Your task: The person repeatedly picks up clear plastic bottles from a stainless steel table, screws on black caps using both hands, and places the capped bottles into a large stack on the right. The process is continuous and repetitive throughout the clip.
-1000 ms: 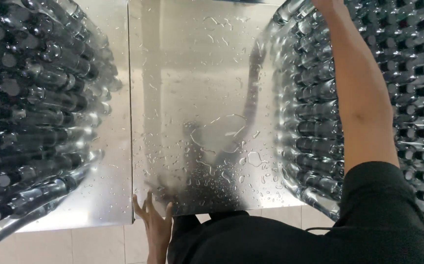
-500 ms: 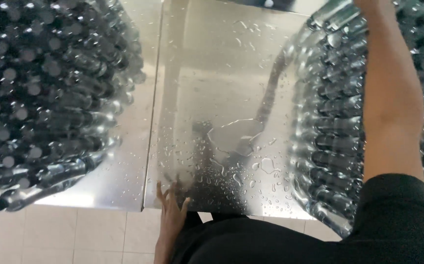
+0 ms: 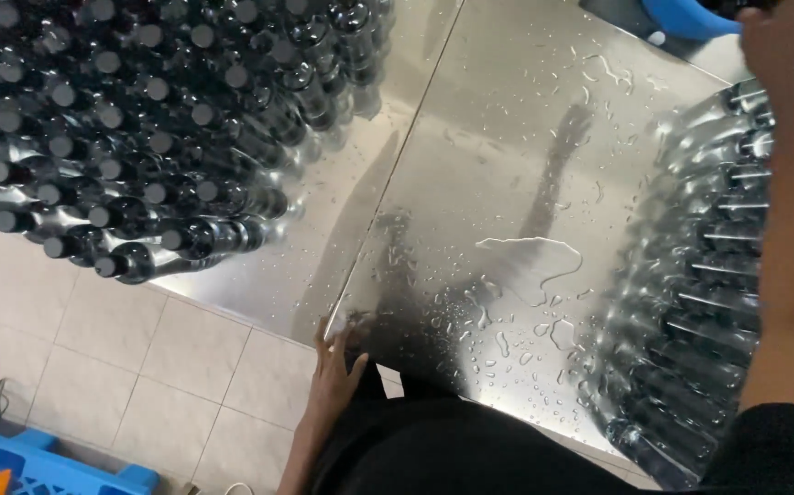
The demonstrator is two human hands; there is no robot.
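**A:** what've you got going on there, left to right?

**B:** Far bottom left there's a blue plastic pallet (image 3: pixel 44 463) on the tiled floor (image 3: pixel 140 367). Above it, the left end of the steel desk (image 3: pixel 470 165) is packed with a big cluster of dark bottles (image 3: pixel 140 119), all capped in black, caps facing me. No labels on them that I can make out.

**A:** and your hands?

**B:** My left hand (image 3: pixel 337 371) sits at the near edge of the desk, right by the seam between the two steel sheets. Its grip is loose and wide, fingers spread flat on the edge, holding nothing. The bottle cluster is up and to the left of it, well apart.

**A:** middle looks wet

**B:** Yep, a puddle (image 3: pixel 530 266) and loads of droplets on the bare steel.

**A:** right side?

**B:** Second bunch of bottles (image 3: pixel 699 284), lying with necks pointing right. My right hand (image 3: pixel 777 41) is up at the top corner just over them, arm stretched above the stack. Can't tell what that grip is doing, it's cut off. A blue tub (image 3: pixel 681 18) peeks in just left of it.
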